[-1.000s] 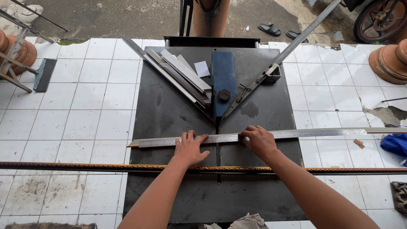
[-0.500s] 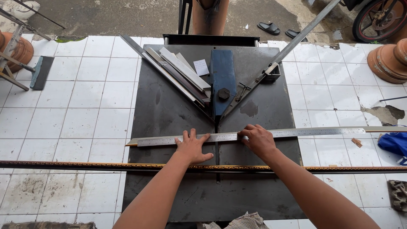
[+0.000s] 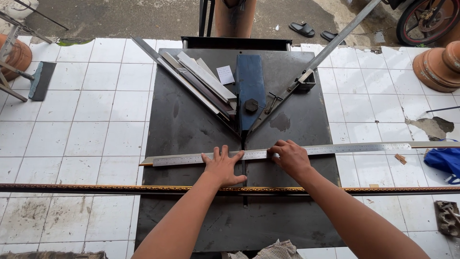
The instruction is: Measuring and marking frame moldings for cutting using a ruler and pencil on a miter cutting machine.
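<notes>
Hands rest on a long steel ruler [image 3: 287, 152] that lies across the middle of a dark metal work table [image 3: 187, 124], running from near the table's left edge out past its right edge over the white tiled floor [image 3: 86, 110]. The ruler sits on a strip of moulding whose left tip shows just beyond the ruler's left end.

Left hand [image 3: 224, 168]: palm down, fingers spread apart and pressed flat on the ruler near the table's centre line. It grips nothing.

Right hand [image 3: 290, 157]: fingers curled together, fingertips bearing down on the ruler just right of the centre slot. Whether it pinches anything cannot be told.

Nearer the table's front edge, a second long moulding [image 3: 120, 189], dark with a gold patterned edge, crosses the whole table and overhangs both sides; both forearms pass over it.

At the table's back edge, a blue blade housing [image 3: 250, 91] stands at the centre between two angled guide rails. Loose metal strips [image 3: 206, 79] and a small white card [image 3: 225, 74] lie along the left rail.
</notes>
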